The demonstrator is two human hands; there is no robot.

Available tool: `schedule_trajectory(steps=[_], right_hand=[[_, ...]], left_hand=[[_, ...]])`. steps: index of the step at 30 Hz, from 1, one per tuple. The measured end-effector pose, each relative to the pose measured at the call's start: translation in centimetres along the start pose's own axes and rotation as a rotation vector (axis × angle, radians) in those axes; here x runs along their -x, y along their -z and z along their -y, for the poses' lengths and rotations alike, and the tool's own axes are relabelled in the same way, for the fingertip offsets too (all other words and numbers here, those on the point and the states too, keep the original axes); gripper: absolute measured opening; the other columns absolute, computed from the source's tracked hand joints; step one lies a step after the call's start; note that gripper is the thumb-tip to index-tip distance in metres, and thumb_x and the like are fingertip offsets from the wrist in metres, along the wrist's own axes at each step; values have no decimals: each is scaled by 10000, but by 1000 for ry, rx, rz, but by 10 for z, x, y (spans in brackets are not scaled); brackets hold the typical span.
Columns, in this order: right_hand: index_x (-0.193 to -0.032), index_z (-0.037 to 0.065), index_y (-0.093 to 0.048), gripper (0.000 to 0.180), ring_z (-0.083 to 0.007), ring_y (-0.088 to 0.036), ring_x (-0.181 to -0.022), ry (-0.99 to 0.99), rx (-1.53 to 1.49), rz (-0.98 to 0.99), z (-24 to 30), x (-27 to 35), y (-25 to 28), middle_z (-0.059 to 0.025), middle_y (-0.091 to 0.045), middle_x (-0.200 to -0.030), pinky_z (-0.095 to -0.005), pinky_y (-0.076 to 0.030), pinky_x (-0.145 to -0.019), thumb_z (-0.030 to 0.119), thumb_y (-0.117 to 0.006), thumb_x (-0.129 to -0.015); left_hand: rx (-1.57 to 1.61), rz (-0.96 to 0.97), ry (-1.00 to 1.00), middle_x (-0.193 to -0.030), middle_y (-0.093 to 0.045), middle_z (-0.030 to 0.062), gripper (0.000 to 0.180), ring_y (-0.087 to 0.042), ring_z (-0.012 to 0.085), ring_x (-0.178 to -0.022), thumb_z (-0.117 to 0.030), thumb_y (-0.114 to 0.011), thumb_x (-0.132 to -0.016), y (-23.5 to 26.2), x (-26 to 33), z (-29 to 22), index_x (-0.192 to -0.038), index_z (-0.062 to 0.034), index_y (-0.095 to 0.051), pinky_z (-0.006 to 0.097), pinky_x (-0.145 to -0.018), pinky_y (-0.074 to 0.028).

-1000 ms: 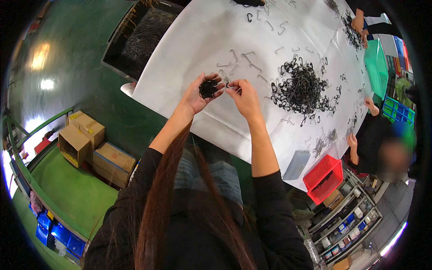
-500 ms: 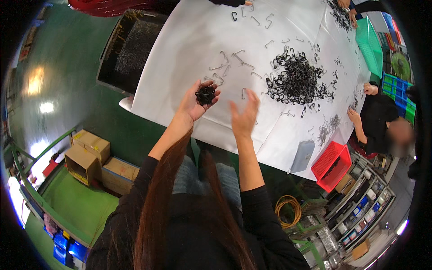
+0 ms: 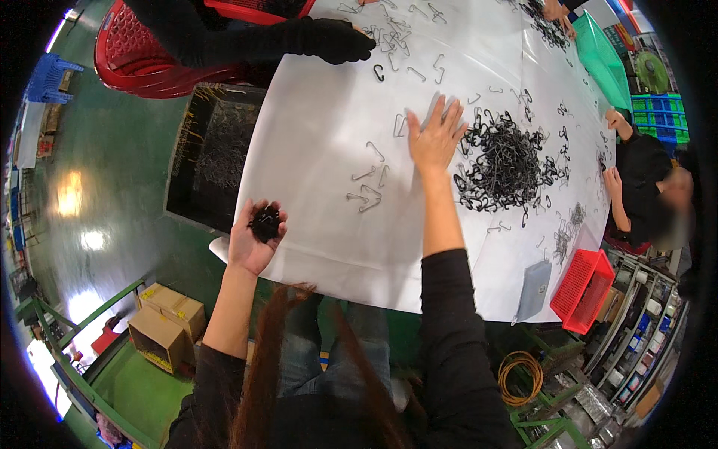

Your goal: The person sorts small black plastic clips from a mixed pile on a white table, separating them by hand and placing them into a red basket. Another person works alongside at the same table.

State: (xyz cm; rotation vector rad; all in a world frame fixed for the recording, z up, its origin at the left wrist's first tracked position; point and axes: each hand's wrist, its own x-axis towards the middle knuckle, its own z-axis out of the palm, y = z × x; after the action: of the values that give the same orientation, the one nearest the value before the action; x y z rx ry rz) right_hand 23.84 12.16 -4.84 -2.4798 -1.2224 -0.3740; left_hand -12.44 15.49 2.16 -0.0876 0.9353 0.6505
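"How do the hooks look?"
"Small bent wires; the clump and the pile are black, scattered ones paler."
"How many?"
"One clump, one big pile, both too tangled to count."
"Where are they, by the hands?"
"The clump sits in the left hand, cupped around it. The right hand is spread flat, grasping nothing visible, above the table, with the pile just to its right."

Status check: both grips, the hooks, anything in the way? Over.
Left grip cupping a dark bunch. Right grip open, beside the dark hook pile. Loose silver hooks between grips; co-worker's black sleeve over the table, upper left.
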Motion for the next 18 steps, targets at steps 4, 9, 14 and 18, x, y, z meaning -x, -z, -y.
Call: schedule_trajectory(steps=[4, 9, 14, 18], right_hand=[[-1412, 99, -333, 597, -318, -256, -1367, 178, -105, 162, 2, -17, 2, -117, -320, -1464, -511, -188, -1098, 415, -468, -924], [-1422, 139, -333, 594, -284, -238, -1382, 415, -287, 385, 53, 65, 43, -61, -320, -1474, -486, -155, -1118, 337, -521, -895], [-1427, 132, -323, 643, -262, -166, -1407, 171, -311, 336, 182, 131, 34, -68, -260, -1501, -504, -92, -1129, 376, -543, -874], [-1402, 125, -360, 592, -285, -200, -1393, 277, -502, 369, 304, 118, 3, -96, -303, -1475, -503, -104, -1125, 382, -518, -894]], left_hand=[[59, 29, -24, -995, -591, 116, 296, -587, 271, -881, -348, -488, -950, 14, 11, -18, -939, -69, -585, 352, -694, -537], [126, 34, -42, -1012, -591, 114, 289, -579, 265, -906, -348, -497, -946, 23, 28, -30, -940, -73, -588, 349, -714, -534], [253, 41, -94, -1047, -586, 115, 269, -574, 264, -931, -315, -490, -953, 35, 47, -50, -983, -66, -587, 347, -747, -524], [206, -13, -201, -1065, -582, 126, 302, -568, 273, -956, -308, -472, -962, 41, 69, -69, -1101, -52, -551, 364, -773, -518]])
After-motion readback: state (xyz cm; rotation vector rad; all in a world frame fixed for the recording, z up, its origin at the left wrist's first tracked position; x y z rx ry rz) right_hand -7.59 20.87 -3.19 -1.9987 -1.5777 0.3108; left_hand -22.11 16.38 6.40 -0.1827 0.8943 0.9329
